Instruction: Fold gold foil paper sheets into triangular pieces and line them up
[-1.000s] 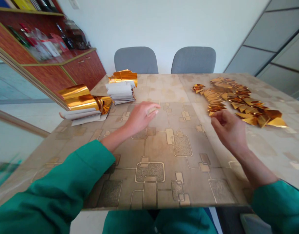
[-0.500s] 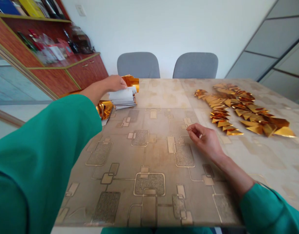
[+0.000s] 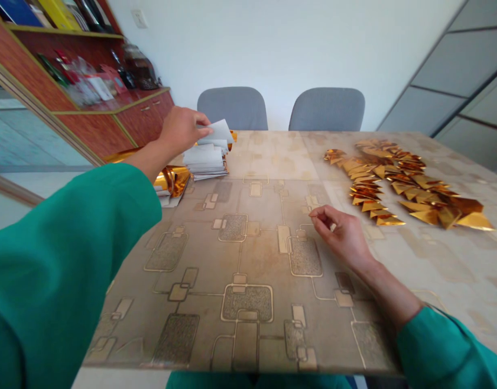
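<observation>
Green sleeves (image 3: 49, 270) fill bottom L and bottom R corners, smooth matte fabric, cut off by frame. Table (image 3: 248, 346) has glossy beige top w/ gold-outlined rounded rects, some w/ grainy fill.

R hand (image 3: 341, 235) sits right of table centre, palm down, fingers curled, thumb near index. Maybe a small pale bit btw fingertips, too small to tell. Nearest things: gold foil triangles (image 3: 418, 189), on the table's R half toward far edge. Mirror-shiny, creased, laid in overlapping rows, w/ gaps btw rows. Closest row tip is just ahead of R hand, not touching.

L hand (image 3: 183, 129) is up at far-L corner, thumb and fingers pinching a white sheet (image 3: 218, 132), raised off stack of white paper (image 3: 203, 162). Stack edges uneven, slightly fanned. Crumpled gold foil (image 3: 173, 181) lies just left of stack, partly hidden by L forearm; more foil peeks out behind stack, mostly blocked, exact shape unclear.

Past far edge: 2 grey mesh chairs (image 3: 232, 105). Far L: red-brown wood cabinet (image 3: 145, 111), cluttered shelf items too blurry to ID.
</observation>
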The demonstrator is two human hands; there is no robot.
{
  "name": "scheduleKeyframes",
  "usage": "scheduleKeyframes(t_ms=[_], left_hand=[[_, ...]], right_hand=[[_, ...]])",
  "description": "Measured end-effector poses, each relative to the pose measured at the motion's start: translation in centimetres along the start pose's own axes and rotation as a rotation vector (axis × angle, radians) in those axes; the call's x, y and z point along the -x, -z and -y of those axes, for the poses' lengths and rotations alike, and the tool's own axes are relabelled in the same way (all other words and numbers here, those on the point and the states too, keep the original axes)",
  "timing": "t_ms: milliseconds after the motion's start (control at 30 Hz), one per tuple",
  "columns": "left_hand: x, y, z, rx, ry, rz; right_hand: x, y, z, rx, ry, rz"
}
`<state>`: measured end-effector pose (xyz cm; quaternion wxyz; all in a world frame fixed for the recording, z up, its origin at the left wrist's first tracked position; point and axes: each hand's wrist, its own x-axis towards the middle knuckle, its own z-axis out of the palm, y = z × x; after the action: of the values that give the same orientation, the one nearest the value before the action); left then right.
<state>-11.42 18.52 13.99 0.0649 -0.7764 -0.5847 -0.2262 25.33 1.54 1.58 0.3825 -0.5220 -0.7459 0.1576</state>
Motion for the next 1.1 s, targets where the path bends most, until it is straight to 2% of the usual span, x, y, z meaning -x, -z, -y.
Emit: scheduleKeyframes(t_ms=[100, 167, 267, 367, 467, 533, 600, 633, 733, 833, 967, 1100], left_hand=[[0.8, 0.4, -1.9, 0.075, -0.089, -0.008], [1.9, 0.2, -4.0, 0.337, -0.099, 0.042], [5.0, -0.9, -7.8, 0.931, -0.025, 0.323], [9.1, -2.7, -11.3, 1.367, 0.09, 0.643], [12.7, -4.8, -13.3, 1.478, 0.201, 0.891], [14.2, -6.3, -13.7, 1.409, 0.253, 0.954], [15.0, -7.5, -13.6, 1.236, 0.221, 0.92], [15.2, -8.1, -13.5, 1.136, 0.175, 0.865], [15.6, -9.0, -13.3, 0.901, 0.051, 0.628], [15.8, -9.2, -13.3, 0.771, 0.022, 0.441], [16.2, -9.2, -13.5, 0.683, -0.025, 0.378], [16.5, -9.3, -13.7, 0.555, -0.086, 0.327]], right_hand=[[0.0, 0.1, 0.0, 0.014, 0.061, -0.039], [0.0, 0.1, 0.1, 0.016, 0.131, -0.074], [0.3, 0.2, 0.6, -0.074, 0.18, -0.061], [0.8, 0.3, 1.5, -0.319, 0.145, 0.093], [1.4, 0.4, 2.2, -0.536, 0.06, 0.336], [1.6, 0.4, 2.3, -0.533, 0.034, 0.439], [1.6, 0.4, 2.2, -0.429, 0.112, 0.482], [1.5, 0.4, 2.1, -0.369, 0.176, 0.502], [1.3, 0.3, 1.7, -0.252, 0.313, 0.563], [1.1, 0.2, 1.4, -0.169, 0.368, 0.543], [1.2, -0.1, 1.4, 0.027, 0.478, 0.499], [1.4, 0.3, 1.9, 0.217, 0.497, 0.454]])
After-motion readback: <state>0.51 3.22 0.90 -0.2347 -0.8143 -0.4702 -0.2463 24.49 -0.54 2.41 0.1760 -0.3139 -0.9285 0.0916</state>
